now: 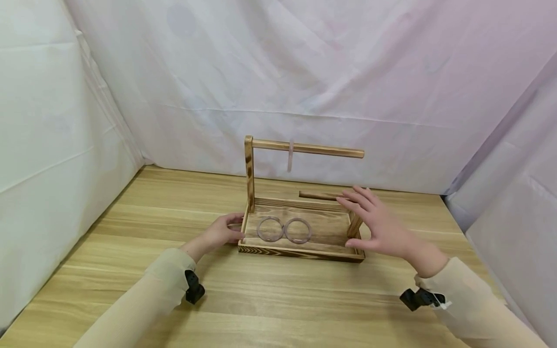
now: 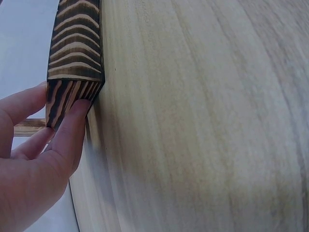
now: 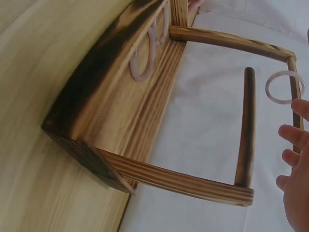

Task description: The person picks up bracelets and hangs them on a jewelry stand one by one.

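Your left hand [image 1: 222, 232] grips the left end of the wooden tray [image 1: 300, 253] on the table [image 1: 243, 299]; your right hand [image 1: 383, 227], fingers spread wide, seems to hold nothing beside the short post [image 1: 355, 225]. The left ring [image 1: 270, 240] and right ring [image 1: 298, 242] lie side by side in the tray, and a third ring [image 1: 290, 162] hangs round the upper bar [image 1: 326, 150]. You appear to be steadying the tray, with ring-hanging perhaps part done. Likely next: hold firm on the left, and reach your right low to pinch a ring without knocking the post.
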The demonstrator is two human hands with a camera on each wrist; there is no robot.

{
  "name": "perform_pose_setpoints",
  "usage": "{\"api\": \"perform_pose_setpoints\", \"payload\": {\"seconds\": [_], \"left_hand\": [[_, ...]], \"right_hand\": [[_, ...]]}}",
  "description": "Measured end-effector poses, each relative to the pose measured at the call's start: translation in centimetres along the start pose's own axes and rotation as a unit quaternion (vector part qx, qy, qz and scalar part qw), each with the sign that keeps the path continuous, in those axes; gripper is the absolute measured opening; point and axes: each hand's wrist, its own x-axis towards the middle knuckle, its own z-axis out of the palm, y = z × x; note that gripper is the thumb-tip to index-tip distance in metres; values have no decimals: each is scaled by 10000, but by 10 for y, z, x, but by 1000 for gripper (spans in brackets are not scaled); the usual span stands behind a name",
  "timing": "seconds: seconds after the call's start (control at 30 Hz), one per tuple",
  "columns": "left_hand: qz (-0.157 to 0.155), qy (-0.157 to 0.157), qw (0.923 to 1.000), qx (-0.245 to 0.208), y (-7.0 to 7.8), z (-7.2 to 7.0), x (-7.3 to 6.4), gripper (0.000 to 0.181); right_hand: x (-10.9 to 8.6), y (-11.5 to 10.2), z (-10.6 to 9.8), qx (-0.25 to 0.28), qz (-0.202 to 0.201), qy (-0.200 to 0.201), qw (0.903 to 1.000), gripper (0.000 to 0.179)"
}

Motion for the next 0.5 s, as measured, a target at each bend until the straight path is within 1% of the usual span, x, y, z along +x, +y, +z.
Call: {"api": "perform_pose_setpoints", "payload": {"seconds": [0.23, 0.5], "left_hand": [[-4, -1, 10000, -34, 1, 0, 0, 65], [-9, -61, 9999, -85, 0, -1, 0, 65]], "right_hand": [[0, -5, 12, -70, -223, 2, 9997, 81], [0, -6, 18, 155, -292, -158, 9993, 84]]}}
